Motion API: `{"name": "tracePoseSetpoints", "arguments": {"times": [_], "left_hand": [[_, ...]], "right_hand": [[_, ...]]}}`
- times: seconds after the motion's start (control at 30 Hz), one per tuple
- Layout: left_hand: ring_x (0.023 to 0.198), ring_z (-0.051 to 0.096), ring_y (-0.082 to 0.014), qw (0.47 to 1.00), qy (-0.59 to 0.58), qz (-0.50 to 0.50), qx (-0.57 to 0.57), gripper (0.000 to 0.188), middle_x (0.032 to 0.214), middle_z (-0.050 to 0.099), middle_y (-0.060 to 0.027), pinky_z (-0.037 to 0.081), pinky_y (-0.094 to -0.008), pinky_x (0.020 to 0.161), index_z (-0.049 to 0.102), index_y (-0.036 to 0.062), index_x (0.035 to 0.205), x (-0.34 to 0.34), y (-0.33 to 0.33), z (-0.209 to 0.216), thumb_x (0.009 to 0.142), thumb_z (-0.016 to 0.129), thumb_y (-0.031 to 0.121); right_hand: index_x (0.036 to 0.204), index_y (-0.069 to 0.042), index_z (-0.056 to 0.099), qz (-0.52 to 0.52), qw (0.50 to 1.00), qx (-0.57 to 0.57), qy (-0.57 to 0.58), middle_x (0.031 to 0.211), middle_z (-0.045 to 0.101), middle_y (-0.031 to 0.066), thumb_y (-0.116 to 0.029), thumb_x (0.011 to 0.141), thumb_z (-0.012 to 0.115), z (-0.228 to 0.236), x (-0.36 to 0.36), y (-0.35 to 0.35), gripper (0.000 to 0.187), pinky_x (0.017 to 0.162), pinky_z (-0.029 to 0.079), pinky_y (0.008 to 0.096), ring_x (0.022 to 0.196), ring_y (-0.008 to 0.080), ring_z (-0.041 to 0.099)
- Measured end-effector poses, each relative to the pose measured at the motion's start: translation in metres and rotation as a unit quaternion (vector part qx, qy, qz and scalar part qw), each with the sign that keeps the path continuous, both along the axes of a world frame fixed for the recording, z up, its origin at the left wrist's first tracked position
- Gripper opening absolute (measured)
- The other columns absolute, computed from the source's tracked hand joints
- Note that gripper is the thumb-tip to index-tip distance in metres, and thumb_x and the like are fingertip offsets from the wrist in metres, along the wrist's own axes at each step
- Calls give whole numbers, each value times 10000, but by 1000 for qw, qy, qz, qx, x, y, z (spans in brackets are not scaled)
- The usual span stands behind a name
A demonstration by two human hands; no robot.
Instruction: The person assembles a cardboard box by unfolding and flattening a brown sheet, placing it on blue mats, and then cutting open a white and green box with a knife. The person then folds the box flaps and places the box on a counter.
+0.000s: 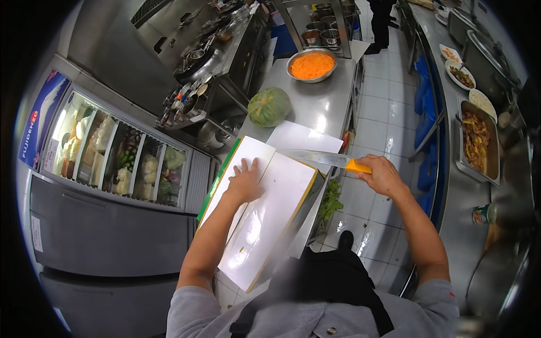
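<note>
A white cardboard box (270, 208) with a green side lies lengthwise before me, a seam running along its top. My left hand (244, 181) rests on the box beside the seam, fingers spread, holding nothing. In my right hand (382, 175) is a knife (324, 158), gripped by its yellow handle. Its long blade points left, across the far end of the box, with the tip near the seam. Whether the blade touches the cardboard I cannot tell. Just beyond the box are a white sheet (304, 137) and a whole green pumpkin (269, 107).
A metal bowl (295, 77) of shredded orange food stands farther back on the steel table (315, 107). Leafy greens (331, 201) show below the table's right edge. At left is a glass-front fridge (121, 152); at right, a counter holds a food tray (472, 163). Another person (381, 25) stands far back.
</note>
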State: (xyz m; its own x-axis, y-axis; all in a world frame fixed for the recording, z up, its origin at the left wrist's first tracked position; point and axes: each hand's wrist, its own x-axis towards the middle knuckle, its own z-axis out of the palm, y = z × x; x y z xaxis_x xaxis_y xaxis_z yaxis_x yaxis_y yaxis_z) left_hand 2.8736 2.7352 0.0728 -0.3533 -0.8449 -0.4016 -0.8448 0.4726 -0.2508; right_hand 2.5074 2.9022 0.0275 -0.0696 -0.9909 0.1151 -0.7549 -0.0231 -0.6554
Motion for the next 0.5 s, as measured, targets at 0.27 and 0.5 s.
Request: {"name": "tracePoseSetpoints", "arguments": {"times": [0.27,0.5], "left_hand": [[1246,498,-562,994,97,-38,16,1013,1427,403,-415,446,-479,1065,174,43,1578,32,-22,6,827,702,469],[1075,626,-501,988,-19,-94,-121,731,1319,470,-448,560,-478,880,281,-42,1504,26,-13,-41,877,578,188]], "right_hand": [[1143,-19,702,23,998,34,-54,1065,700,167,-214,832,765,-10,-3,-14,372,907,502,411,994,356,658],[1160,-53,701,33,994,58,-82,1086,700,157,-235,799,771,-15,-6,-21,410,949,486,429,1058,350,643]]}}
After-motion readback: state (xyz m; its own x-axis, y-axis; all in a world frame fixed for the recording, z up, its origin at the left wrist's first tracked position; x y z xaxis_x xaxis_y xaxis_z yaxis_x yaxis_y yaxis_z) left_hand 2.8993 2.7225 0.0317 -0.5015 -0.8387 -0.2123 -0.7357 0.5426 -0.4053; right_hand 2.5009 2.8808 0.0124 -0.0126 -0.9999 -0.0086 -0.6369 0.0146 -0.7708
